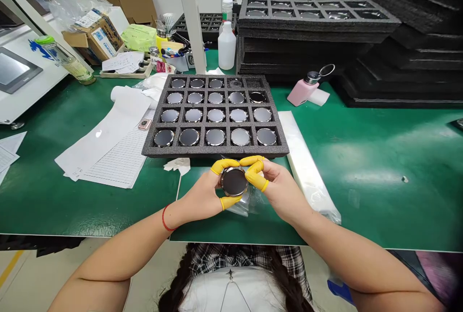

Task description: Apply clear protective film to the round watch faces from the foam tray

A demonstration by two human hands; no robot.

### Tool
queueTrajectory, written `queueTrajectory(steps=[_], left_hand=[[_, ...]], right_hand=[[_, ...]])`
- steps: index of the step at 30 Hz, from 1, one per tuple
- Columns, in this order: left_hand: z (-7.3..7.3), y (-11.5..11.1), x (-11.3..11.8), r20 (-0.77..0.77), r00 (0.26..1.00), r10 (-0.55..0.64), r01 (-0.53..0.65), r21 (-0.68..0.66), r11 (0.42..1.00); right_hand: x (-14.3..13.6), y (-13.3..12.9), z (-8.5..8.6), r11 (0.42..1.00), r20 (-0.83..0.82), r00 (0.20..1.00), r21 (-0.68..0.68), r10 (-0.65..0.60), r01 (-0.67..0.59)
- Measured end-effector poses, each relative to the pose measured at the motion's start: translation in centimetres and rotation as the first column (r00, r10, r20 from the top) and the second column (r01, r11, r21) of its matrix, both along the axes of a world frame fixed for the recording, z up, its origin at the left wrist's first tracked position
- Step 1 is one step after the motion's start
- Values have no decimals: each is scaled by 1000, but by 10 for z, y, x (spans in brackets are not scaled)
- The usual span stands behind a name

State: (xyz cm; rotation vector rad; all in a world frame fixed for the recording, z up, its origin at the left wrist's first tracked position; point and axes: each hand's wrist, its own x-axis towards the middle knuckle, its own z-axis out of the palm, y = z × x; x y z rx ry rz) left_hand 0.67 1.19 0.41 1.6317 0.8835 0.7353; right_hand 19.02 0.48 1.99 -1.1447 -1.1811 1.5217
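A round dark watch face with a silver rim (234,181) is held upright just in front of a black foam tray (216,150). My left hand (206,191) grips it from the left, its yellow-covered fingertips above and below. At its upper right edge, my right hand (269,179) has yellow-covered fingers bent and pressed together against the rim. Similar round watch faces fill most of the tray's compartments; the back right compartment (255,82) holds none. Clear plastic film (242,206) lies beneath my hands.
Papers (104,133) and a small square watch (144,124) lie left of the tray. A white plastic-wrapped stack (311,172) lies to the right, with a pink bottle (304,91) behind. Stacked foam trays (318,25) stand at the back.
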Motion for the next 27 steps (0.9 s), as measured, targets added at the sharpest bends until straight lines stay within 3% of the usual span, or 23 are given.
queueTrajectory(steps=[27], left_hand=[[0, 0, 0, -17, 1000, 12, -12, -8, 1000]], right_hand=[[2, 0, -1, 999, 40, 999, 28, 18, -19]])
